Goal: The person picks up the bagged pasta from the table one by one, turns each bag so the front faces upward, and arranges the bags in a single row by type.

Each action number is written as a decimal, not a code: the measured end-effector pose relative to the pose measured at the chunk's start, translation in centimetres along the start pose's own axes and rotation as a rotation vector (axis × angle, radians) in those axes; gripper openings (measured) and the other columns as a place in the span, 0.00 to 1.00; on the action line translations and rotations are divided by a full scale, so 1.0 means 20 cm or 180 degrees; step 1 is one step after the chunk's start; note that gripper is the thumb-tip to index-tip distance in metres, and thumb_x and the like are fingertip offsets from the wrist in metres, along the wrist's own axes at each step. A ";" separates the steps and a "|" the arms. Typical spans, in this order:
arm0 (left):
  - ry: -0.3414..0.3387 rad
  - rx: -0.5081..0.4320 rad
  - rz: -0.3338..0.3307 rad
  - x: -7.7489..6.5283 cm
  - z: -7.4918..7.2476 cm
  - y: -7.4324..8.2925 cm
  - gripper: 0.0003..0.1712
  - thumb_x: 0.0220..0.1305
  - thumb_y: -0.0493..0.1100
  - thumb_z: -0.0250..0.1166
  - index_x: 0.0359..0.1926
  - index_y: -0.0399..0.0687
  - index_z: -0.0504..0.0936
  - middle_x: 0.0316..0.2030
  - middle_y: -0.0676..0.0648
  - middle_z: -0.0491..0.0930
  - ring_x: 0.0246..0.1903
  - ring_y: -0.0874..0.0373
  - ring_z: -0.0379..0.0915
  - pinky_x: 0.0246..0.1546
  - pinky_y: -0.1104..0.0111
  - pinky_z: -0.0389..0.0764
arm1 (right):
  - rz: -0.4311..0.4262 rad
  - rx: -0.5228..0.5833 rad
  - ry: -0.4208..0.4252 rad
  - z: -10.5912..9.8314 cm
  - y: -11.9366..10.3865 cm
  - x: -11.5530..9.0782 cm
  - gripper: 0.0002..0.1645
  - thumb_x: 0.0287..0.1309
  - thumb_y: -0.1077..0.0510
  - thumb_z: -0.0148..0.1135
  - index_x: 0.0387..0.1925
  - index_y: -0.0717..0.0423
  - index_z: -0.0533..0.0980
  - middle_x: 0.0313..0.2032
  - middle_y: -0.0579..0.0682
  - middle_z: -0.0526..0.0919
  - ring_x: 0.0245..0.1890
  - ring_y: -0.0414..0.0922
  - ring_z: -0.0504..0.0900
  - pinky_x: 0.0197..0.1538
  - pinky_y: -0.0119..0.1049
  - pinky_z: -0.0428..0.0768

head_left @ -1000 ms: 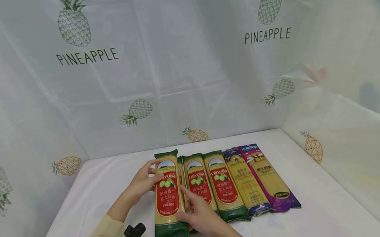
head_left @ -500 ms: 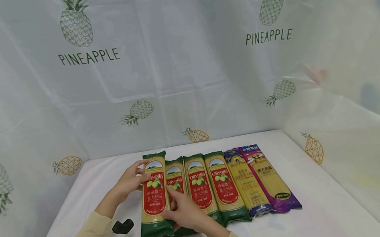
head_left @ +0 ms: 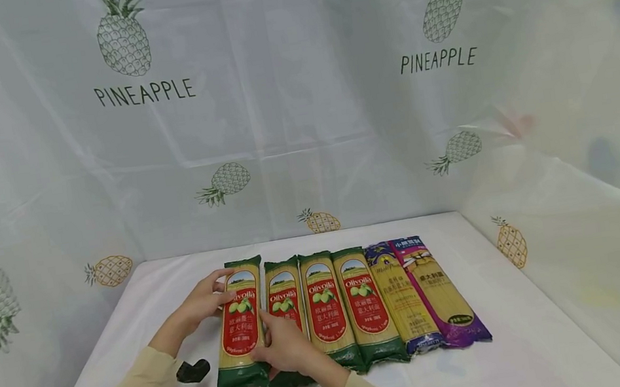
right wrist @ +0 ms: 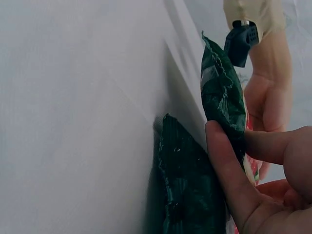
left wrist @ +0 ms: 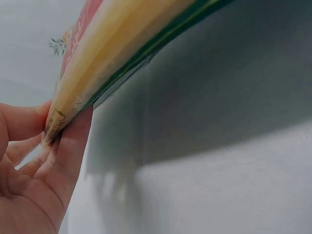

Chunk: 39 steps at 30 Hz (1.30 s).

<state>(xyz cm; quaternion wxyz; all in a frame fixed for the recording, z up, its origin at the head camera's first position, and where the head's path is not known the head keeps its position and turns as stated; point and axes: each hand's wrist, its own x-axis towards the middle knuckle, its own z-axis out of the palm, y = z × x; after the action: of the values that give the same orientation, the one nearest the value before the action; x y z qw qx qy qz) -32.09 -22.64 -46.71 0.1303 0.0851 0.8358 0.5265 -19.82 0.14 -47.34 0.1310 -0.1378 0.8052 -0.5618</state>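
Note:
An Olivoilà spaghetti pack with a red label and green ends is held between both hands at the left of a row. My left hand pinches its left edge; in the left wrist view, thumb and fingers grip that edge above the cloth. My right hand pinches the lower right edge, and in the right wrist view the thumb and a finger lie on either side of the pack's green end. Just right of it lies a second Olivoilà pack, partly hidden by my right hand.
Further right lie two more Olivoilà packs, a blue-ended spaghetti pack and a purple-ended one, side by side. A white cloth covers the table. A pineapple-print curtain stands behind. Black wrist cameras sit at both wrists.
Both hands have carried the held spaghetti pack leftward and lowered it somewhat. The second Olivoilà pack, mostly covered before, now shows beside it. The other packs have stayed put.

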 end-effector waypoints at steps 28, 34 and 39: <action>0.0009 0.0802 -0.0039 0.02 0.02 -0.06 0.37 0.75 0.46 0.68 0.79 0.45 0.67 0.49 0.39 0.76 0.44 0.49 0.77 0.41 0.62 0.78 | 0.0085 -0.0772 0.0009 0.03 0.07 0.06 0.49 0.60 0.55 0.81 0.78 0.60 0.68 0.14 0.47 0.81 0.09 0.40 0.80 0.23 0.31 0.81; -0.0120 0.0602 -0.0049 0.02 0.01 -0.08 0.39 0.76 0.47 0.67 0.80 0.46 0.64 0.52 0.37 0.74 0.48 0.47 0.76 0.46 0.59 0.77 | 0.0066 -0.0628 -0.0053 0.02 0.08 0.07 0.49 0.60 0.56 0.80 0.78 0.61 0.67 0.15 0.49 0.80 0.10 0.40 0.81 0.22 0.32 0.81; -0.0202 0.0546 0.0016 0.02 0.02 -0.10 0.39 0.77 0.48 0.67 0.81 0.47 0.63 0.53 0.37 0.71 0.51 0.46 0.74 0.48 0.59 0.77 | 0.0059 -0.0588 -0.0057 0.02 0.08 0.06 0.49 0.60 0.57 0.80 0.78 0.62 0.67 0.16 0.48 0.80 0.10 0.39 0.81 0.22 0.33 0.81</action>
<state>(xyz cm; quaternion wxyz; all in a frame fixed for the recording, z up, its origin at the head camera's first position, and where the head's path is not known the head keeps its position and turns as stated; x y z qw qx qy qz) -32.42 -23.01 -48.78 0.1475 0.1147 0.8731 0.4503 -20.83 -0.08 -49.07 0.1301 -0.1469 0.8536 -0.4826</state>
